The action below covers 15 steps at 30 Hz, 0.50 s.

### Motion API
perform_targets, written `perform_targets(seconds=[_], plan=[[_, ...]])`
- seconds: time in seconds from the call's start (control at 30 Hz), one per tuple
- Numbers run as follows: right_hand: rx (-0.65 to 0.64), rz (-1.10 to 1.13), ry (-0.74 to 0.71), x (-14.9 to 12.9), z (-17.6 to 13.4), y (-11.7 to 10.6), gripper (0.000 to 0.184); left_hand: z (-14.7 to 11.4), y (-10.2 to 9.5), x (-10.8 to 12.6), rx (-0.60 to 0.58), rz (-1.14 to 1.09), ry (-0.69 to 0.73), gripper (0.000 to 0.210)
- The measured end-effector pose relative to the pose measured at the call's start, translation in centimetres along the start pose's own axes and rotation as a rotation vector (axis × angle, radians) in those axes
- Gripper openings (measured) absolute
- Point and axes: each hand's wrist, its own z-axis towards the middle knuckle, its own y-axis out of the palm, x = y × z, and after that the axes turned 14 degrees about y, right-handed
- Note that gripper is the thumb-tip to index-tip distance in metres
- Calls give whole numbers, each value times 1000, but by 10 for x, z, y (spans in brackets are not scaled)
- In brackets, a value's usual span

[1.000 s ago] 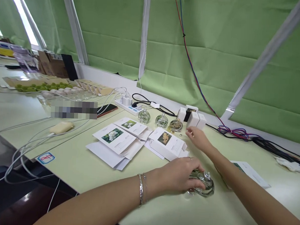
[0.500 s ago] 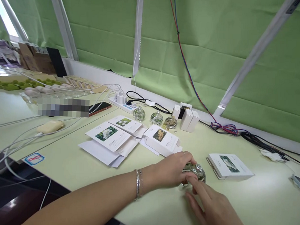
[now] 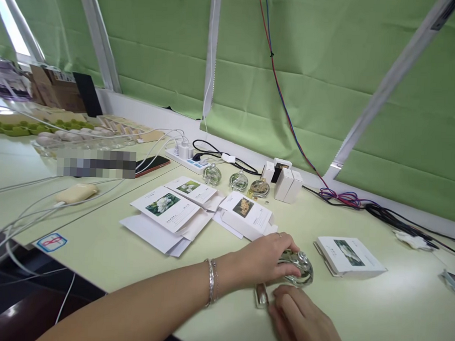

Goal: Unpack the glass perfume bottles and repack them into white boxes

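Note:
My left hand [image 3: 263, 257] is closed around a round, flat clear glass bottle [image 3: 300, 269] with a glass stopper, which rests on the table. Just below it lies a small clear rectangular glass piece [image 3: 260, 296], partly covered by the left hand. My right hand [image 3: 300, 314] is beside that piece, its fingers curled and pinched together. Whether the fingertips touch the piece, or what is between them, cannot be made out. A white box with a flower picture [image 3: 350, 256] lies to the right of the bottle.
Opened flower-printed boxes [image 3: 173, 211] and another one [image 3: 244, 211] lie left of my hands. Behind them stand several round glass bottles [image 3: 238, 181] and small white boxes [image 3: 287, 185]. A power strip [image 3: 188, 161], a phone [image 3: 152, 166] and loose cables [image 3: 347, 198] lie farther back.
My right hand has left the bottle and moved down and slightly left, its fingers now curled. The small clear glass piece has come into view. My left hand stays on the bottle.

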Motion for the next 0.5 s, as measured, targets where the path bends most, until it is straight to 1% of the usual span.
perform_targets(seconds=[0.07, 0.13, 0.2, 0.27, 0.33, 0.4, 0.47, 0.5], plan=[[49, -49, -35, -3, 4, 0, 23, 1, 0, -1, -6, -1, 7, 35], [48, -114, -113, -6, 9, 2, 27, 2, 0, -2, -12, -7, 10, 35], [2, -155, -171, -11, 12, 8, 29, 2, -1, -2, -18, -12, 10, 35], [-45, -177, -184, -15, 12, 14, 22, 1, -1, -2, -17, -11, 13, 35], [-91, -194, -183, -18, 9, 14, 12, 0, 0, -3, -5, -7, 26, 35], [-102, -150, -194, -19, 7, 3, 15, -1, 1, -4, 10, -4, 33, 36], [-47, -38, -201, -13, 13, -18, 17, -2, 2, -5, 7, -19, 38, 36], [6, 27, -197, -8, 21, -31, 17, -2, 2, -4, 2, -48, 22, 35]])
